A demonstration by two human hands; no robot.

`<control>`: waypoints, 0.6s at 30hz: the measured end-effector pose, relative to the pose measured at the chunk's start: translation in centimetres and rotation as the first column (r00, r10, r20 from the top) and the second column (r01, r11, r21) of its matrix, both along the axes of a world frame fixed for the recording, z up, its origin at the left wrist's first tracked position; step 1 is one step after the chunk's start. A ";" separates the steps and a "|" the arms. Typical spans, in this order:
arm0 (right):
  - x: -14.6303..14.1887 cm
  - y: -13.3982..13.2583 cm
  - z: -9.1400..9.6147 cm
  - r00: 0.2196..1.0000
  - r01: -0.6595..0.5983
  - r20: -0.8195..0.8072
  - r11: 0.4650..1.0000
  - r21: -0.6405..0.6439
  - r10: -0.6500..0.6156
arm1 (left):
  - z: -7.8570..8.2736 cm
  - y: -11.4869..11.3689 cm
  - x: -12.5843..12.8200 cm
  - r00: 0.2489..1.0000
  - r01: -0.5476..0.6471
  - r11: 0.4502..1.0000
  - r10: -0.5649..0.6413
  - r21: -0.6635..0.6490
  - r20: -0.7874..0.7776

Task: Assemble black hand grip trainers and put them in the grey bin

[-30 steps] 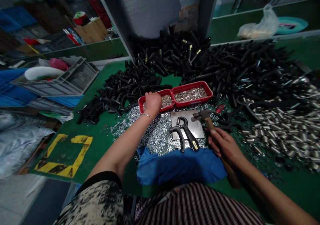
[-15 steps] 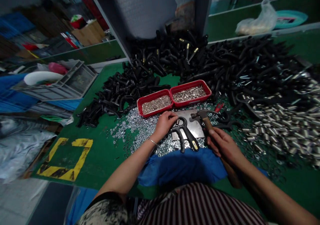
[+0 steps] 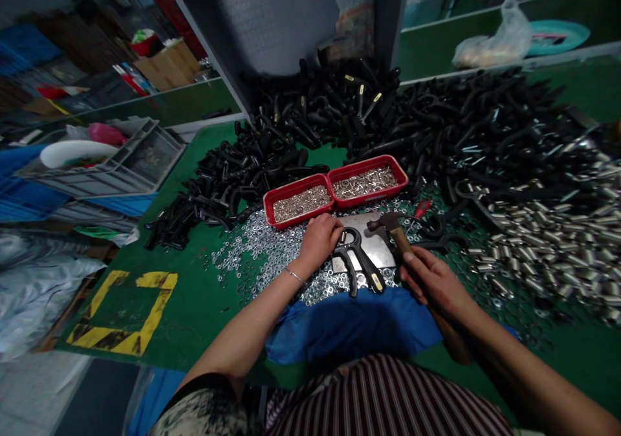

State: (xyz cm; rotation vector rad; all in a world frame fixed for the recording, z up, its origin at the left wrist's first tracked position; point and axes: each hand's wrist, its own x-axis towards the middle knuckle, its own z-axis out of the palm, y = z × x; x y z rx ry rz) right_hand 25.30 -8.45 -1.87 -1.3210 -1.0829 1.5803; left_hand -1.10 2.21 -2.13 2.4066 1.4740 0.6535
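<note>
A black hand grip strengthener [image 3: 365, 264], with two handles and a rounded top, lies on a flat metal plate [image 3: 381, 250]. My left hand [image 3: 319, 240] is closed beside its upper left end, fingertips together near the plate's edge. Whatever those fingers hold, if anything, is too small to make out. My right hand [image 3: 434, 279] is wrapped round the wooden handle of a claw hammer [image 3: 400, 240]. The hammer's head hovers or rests over the plate's right part, right of the grip strengthener; I cannot tell whether it touches.
Two red trays [image 3: 297, 219] of small metal parts stand behind the plate. Washers [image 3: 272, 255] lie scattered around it. Black handles [image 3: 310, 122] are heaped behind, metal cylinders [image 3: 557, 248] at right. A blue cloth [image 3: 349, 326] lies in front; a red-handled tool [image 3: 423, 208] lies right.
My left fingertips have drawn back slightly from the top of the hand grip strengthener and curled more. The hammer stays nearly in place. The whole view has shifted a little.
</note>
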 end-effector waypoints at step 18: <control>-2.1 6.2 7.0 0.487 -0.591 0.869 0.765 0.257 0.084 | 1.2 -8.0 0.0 0.919 0.228 0.965 -0.168 0.133 -0.356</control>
